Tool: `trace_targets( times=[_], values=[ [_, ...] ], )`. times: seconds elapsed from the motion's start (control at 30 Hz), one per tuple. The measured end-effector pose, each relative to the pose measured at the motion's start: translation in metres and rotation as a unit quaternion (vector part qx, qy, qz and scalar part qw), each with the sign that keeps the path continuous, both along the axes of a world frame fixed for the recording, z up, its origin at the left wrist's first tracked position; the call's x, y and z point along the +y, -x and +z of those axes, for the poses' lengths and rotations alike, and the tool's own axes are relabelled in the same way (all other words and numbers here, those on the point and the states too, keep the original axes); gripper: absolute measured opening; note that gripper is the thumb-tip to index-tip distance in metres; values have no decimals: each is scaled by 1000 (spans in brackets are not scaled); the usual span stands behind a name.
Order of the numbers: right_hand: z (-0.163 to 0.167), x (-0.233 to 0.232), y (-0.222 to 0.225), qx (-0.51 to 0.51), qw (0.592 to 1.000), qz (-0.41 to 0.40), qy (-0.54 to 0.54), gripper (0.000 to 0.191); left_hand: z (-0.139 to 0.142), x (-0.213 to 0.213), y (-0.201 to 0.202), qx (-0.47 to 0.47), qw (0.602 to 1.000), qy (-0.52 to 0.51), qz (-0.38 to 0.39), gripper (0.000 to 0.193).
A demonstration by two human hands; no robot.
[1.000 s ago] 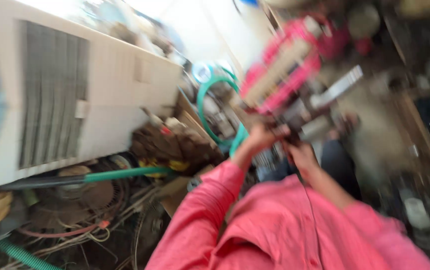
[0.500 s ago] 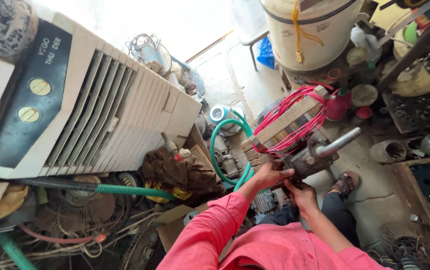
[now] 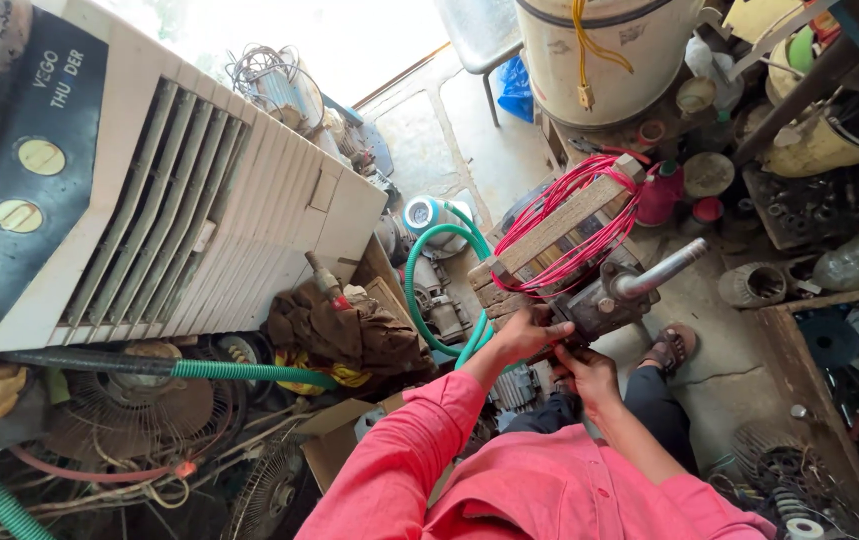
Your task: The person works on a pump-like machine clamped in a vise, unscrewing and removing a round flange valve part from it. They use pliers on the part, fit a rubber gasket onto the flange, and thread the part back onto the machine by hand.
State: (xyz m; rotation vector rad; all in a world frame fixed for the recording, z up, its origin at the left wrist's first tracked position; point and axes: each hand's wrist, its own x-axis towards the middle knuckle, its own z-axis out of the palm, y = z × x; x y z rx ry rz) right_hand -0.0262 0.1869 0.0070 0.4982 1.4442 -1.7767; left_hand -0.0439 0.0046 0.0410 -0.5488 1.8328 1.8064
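Head view, looking down into a cluttered repair yard: left hand [image 3: 521, 333] clamped over the near end of a grey metal motor body [image 3: 599, 305], fingers curled tight on its casing; right hand [image 3: 585, 372] tucked just beneath, fingers bent against the underside, though whether gripping or merely propping cannot be told from here. Motor body held above the lap, between both hands and a wooden winding frame [image 3: 559, 228] wrapped in red wire [image 3: 589, 215], the frame touching the motor's far side. Steel pipe stub [image 3: 661, 270] jutting up and to the right from the casing. Pink sleeves [image 3: 419, 440] filling the lower frame; sandalled foot [image 3: 671, 347] on the concrete below.

Judged the sound way to carry on: keeping the heavy casing cradled from below, steadying with the upper grip, and holding the red loops clear of pinching fingers.

Around: white air cooler [image 3: 199, 210] at left, green hose [image 3: 429, 275] curving beside it, brown rag heap [image 3: 344, 330], old fan guards [image 3: 119, 410] beneath, cream drum [image 3: 604, 55] above.
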Motion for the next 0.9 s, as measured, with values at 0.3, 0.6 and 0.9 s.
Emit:
trace_targets(
  times=[0.3,0.6,0.9],
  values=[
    [8,0,-8,-5,998,-14,60,29,2,3,-2,17,998,-48,39,45],
    [10,-7,-3,-39,994,-59,83,25,6,4,-2,17,995,-75,62,40],
    [2,-7,-1,-45,996,-24,75,27,18,4,2,-9,997,-41,59,41]
  ],
)
